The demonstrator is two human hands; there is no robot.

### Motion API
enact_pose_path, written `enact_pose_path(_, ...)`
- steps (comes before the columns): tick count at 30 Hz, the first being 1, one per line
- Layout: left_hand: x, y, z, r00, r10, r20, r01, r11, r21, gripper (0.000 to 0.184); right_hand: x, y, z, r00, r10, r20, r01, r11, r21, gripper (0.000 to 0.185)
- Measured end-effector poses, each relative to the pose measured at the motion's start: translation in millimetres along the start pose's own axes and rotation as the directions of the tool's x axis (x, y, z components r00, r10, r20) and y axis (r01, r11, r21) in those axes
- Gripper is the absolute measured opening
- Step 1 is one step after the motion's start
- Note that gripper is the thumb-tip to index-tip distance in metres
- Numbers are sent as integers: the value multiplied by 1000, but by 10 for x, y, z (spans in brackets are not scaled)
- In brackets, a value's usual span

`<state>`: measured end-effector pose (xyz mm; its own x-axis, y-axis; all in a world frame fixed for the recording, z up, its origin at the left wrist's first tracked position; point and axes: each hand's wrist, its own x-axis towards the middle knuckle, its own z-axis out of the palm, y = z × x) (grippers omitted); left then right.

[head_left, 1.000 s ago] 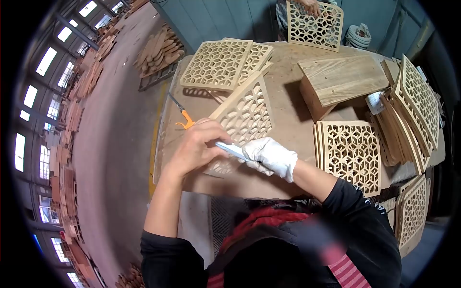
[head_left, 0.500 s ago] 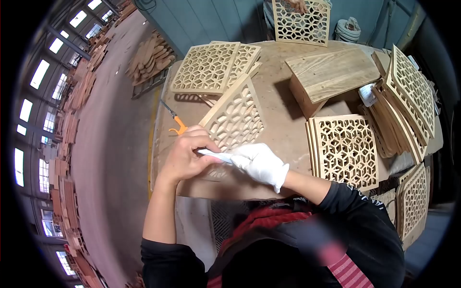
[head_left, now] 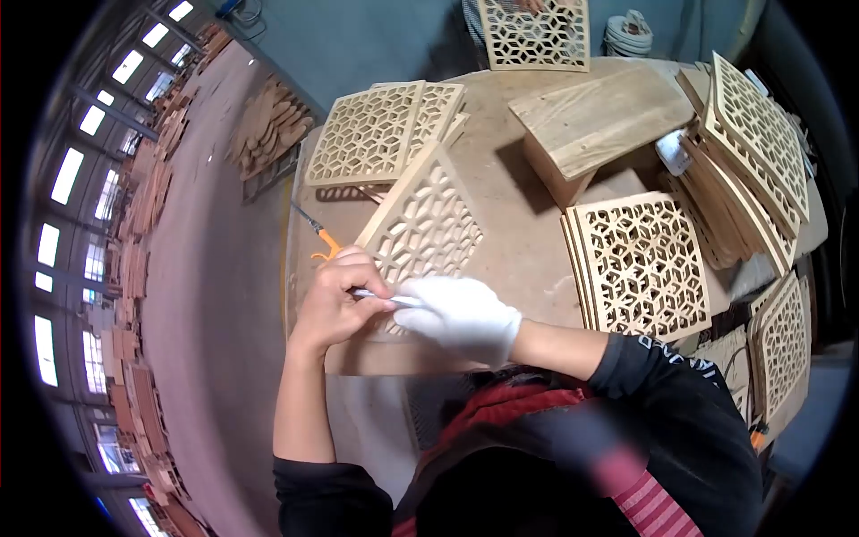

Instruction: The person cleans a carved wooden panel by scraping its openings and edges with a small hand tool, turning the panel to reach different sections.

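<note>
My bare left hand (head_left: 338, 300) is closed, pinching a thin, pale, folded strip (head_left: 365, 294) between thumb and fingers. My right hand (head_left: 461, 315), in a white glove, closes on the strip's other end; motion blurs its fingers. What the strip is made of I cannot tell. Just beyond both hands a wooden lattice panel (head_left: 383, 213) leans at an angle, its lower part hidden behind them. Close by my left hand lies an orange-handled tool (head_left: 329, 243) with a thin dark nozzle.
More lattice panels (head_left: 365, 134) lie at the back left, and a stack (head_left: 640, 264) stands on the right. A wooden stand (head_left: 599, 116) occupies the back of the table (head_left: 519, 259). Further panels (head_left: 761, 134) lean at far right. Another person's hand (head_left: 531, 5) holds a panel (head_left: 537, 40) opposite.
My hands have come closer together, with less of the strip showing between them. The gloved hand has turned flatter. The whole view has shifted slightly.
</note>
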<state>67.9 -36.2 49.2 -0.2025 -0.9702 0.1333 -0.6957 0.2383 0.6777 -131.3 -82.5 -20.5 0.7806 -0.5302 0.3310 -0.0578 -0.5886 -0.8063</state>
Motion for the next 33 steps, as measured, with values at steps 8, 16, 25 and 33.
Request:
enact_pose_path(8, 24, 36, 41, 999, -41, 18, 39, 997, 70, 22, -47, 13, 39, 999, -23, 31, 26, 995, -99, 10)
enact_pose_path(16, 75, 91, 92, 1000, -24, 1, 24, 999, 26, 75, -260, 529, -440, 994, -99, 42, 107, 950, -294, 73)
enact_pose_path(25, 566, 297, 433, 931, -280, -235, 320, 935, 153, 65, 197, 587, -1008, 920, 385, -75, -392, 892, -226, 34)
enact_pose_path(33, 864, 263, 619, 924, -291, -247, 380, 755, 535, 32, 449, 315, -1124, 920, 392, 24, -343, 832, -437, 31)
